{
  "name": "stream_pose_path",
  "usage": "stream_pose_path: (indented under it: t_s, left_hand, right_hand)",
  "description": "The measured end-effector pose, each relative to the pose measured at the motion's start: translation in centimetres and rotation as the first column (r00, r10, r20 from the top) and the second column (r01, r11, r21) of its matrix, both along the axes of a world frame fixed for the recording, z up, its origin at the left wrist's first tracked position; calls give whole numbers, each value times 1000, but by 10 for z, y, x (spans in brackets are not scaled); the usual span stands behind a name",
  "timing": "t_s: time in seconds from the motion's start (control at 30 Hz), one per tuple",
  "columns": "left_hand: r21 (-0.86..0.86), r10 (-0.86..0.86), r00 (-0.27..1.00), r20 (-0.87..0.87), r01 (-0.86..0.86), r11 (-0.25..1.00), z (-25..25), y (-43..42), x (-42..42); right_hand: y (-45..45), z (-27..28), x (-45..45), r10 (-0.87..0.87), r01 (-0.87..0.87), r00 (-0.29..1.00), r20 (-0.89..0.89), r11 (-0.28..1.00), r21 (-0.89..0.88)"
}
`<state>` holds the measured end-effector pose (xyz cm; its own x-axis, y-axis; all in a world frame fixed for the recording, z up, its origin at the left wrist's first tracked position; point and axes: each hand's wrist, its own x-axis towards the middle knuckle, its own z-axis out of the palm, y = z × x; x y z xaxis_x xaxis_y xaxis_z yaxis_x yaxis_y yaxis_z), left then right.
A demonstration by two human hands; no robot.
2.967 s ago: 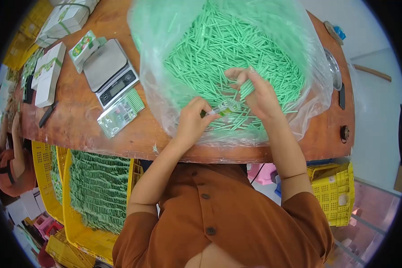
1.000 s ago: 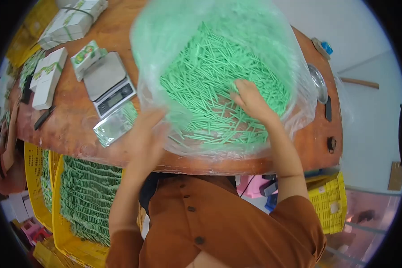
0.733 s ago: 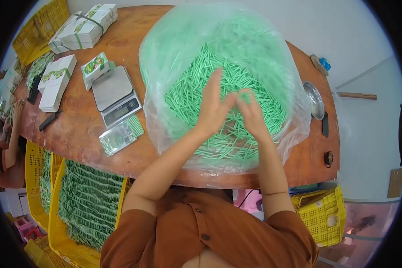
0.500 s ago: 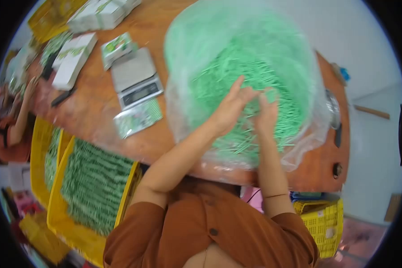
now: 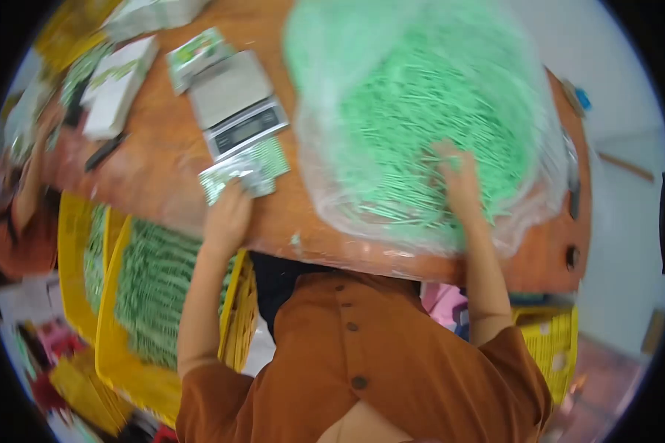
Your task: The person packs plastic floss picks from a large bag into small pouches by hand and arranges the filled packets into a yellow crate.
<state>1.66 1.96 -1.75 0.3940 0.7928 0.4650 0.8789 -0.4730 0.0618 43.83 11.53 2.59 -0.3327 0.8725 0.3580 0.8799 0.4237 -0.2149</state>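
My left hand [image 5: 230, 213] is at the near edge of a shiny clear plastic packet [image 5: 245, 171] with green print, its fingers closed on that edge. The packet lies just below a digital scale [image 5: 238, 103]. My right hand [image 5: 459, 179] reaches into a heap of thin light-green sticks [image 5: 421, 111], fingers apart and slightly blurred among them. A big clear plastic bag [image 5: 319, 170], its mouth spread wide, holds the heap. Beside the scale's upper left sits a small green-and-white box [image 5: 198, 57].
White boxes [image 5: 118, 92] and a black-handled tool [image 5: 105, 153] lie on the left of the brown table [image 5: 162, 166]. Yellow crates [image 5: 114, 347] of green packs stand below. Another person [image 5: 24, 229] works at far left. A round black object [image 5: 573, 257] sits near the right edge.
My hands, together over the sticks before, have parted. The left has moved left and down to the packet; the right has stayed over the heap, now lower into the sticks. The whole view has shifted.
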Motion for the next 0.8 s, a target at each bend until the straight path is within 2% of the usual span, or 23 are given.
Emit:
stream_pose_path:
  t_s: [0.07,0.1,0.17,0.2,0.27,0.33,0.4,0.47,0.5,0.53,0.57,0.6,0.63,0.67,0.7,0.77,0.8]
  left_hand:
    - [-102,52,986,156,-36,994,2,1,3]
    - [-101,22,983,180,-4,995,11,3,14]
    - [-69,80,950,303,-62,996,34,6,23]
    - [-63,70,952,298,-54,997,31,9,27]
    - [-1,263,948,182,-267,964,19,14,33]
    - [38,246,951,186,-257,966,20,18,32]
    - [-65,252,847,468,-252,966,33,19,41]
    - [-127,155,713,684,-92,988,56,20,88]
    - [-205,128,656,744,41,978,62,24,119]
    - [-107,-1,562,827,159,982,46,32,147]
    - [-189,-10,562,827,295,937,56,40,172]
    - [-272,58,520,852,345,898,43,49,193]
    - [-344,126,475,871,405,847,28,57,205]
    - [-346,125,477,870,409,844,29,61,208]
    - [-355,124,492,862,410,840,31,63,211]
    - [-378,131,513,848,414,828,27,65,217]
    - [-351,132,454,881,441,826,22,67,219]
  right_hand:
    - [-8,-16,8,35,-54,992,-124,987,-149]
    - [-6,-13,9,6,-20,995,-100,989,-148]
    - [-2,-7,4,85,-92,924,-372,996,0]
    - [-5,1,1,79,-83,923,-376,997,7]
    - [-8,17,-4,-206,-8,768,-606,944,-330]
    - [0,15,0,-141,-52,793,-593,954,-296]
    - [7,17,5,-88,-87,816,-572,959,-271]
    - [13,24,2,-128,2,845,-520,972,-237]
    - [18,22,6,-122,-14,842,-526,969,-247]
    - [26,21,15,-277,-193,604,-747,859,-475]
    - [30,19,17,-488,-430,322,-811,688,-585]
    - [29,21,9,-489,-444,316,-813,681,-582]
    - [25,29,-1,-494,-551,98,-864,696,-461]
    - [21,38,-8,-494,-617,-123,-861,717,-323]
    - [17,47,-13,-498,-609,-128,-858,722,-328]
    - [8,59,-25,-348,-548,86,-934,766,-336]
    - [5,55,-33,-354,-550,79,-932,764,-337]
